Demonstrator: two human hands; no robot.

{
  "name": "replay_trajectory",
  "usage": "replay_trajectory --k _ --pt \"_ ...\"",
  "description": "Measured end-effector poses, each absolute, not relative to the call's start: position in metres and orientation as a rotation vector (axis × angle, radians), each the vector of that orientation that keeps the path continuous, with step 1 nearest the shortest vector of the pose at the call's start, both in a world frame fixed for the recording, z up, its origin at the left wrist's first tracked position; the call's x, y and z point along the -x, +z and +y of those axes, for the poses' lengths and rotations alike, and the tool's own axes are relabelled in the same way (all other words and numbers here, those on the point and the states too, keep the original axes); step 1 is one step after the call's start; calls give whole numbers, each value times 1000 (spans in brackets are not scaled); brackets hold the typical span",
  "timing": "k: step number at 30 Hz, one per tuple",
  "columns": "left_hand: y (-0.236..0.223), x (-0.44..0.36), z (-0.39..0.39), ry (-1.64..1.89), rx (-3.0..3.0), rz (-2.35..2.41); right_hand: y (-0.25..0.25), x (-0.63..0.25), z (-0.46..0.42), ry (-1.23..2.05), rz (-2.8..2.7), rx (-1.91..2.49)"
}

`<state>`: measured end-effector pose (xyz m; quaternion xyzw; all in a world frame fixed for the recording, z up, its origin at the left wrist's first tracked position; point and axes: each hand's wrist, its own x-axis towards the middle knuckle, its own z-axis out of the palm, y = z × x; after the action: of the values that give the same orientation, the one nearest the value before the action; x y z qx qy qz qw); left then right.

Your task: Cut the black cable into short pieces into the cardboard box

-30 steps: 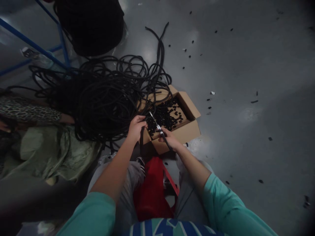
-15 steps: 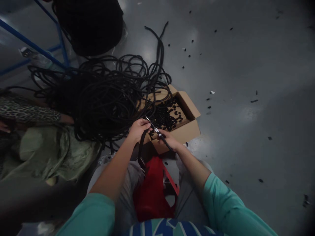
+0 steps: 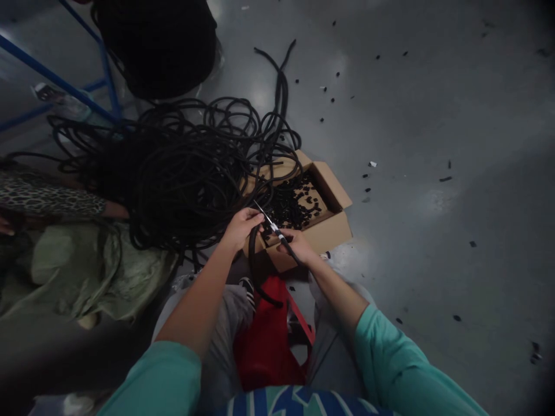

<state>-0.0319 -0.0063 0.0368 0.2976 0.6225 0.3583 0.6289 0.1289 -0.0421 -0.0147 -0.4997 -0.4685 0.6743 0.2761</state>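
My left hand (image 3: 244,229) pinches a piece of black tubing (image 3: 253,254) between thumb and fingers. Its free end hangs down and curves right over a red stool-like object (image 3: 262,346). In my right hand (image 3: 296,245) is a slim bladed tool (image 3: 273,227) with a bright pointed metal end and a dark handle with white marks; its exact kind is unclear. The metal lies close to my left fingertips. Just beyond both hands, an open cardboard box (image 3: 323,232) holds many short black pieces (image 3: 288,207).
A large tangle of black tubing (image 3: 182,167) spreads left of the box. Behind it stand a big dark coil (image 3: 156,46) and a blue metal frame (image 3: 52,70). Another person's patterned sleeve (image 3: 52,193) reaches in at left over green fabric (image 3: 91,266). Small black bits dot the grey floor (image 3: 416,127).
The tubing's free end has swung right and now lies over the red object. Both hands keep nearly the same place and hold, with the tool's metal still near my left fingers.
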Motion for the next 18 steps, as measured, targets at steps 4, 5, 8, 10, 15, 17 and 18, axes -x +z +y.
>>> replay_trajectory --k 4,5,8,10,15,17,18 --pt "35 30 -8 828 -837 1499 -13 -127 -42 1721 -1285 1416" --pt "34 29 -9 824 -857 1497 -13 -127 -42 1711 -1288 1421" --pt "30 29 -10 818 -889 1493 -13 -128 -42 1764 -1232 1409" --pt "29 29 -10 809 -922 1521 -13 -129 -42 1900 -1154 1368" --pt "32 29 -11 718 -1034 1540 -10 -133 -42 2103 -1097 1187" --pt "35 28 -12 650 -1062 1504 -9 -133 -43 2048 -1118 1167" --pt "36 27 -12 622 -1061 1485 -9 -133 -43 2024 -1124 1165"
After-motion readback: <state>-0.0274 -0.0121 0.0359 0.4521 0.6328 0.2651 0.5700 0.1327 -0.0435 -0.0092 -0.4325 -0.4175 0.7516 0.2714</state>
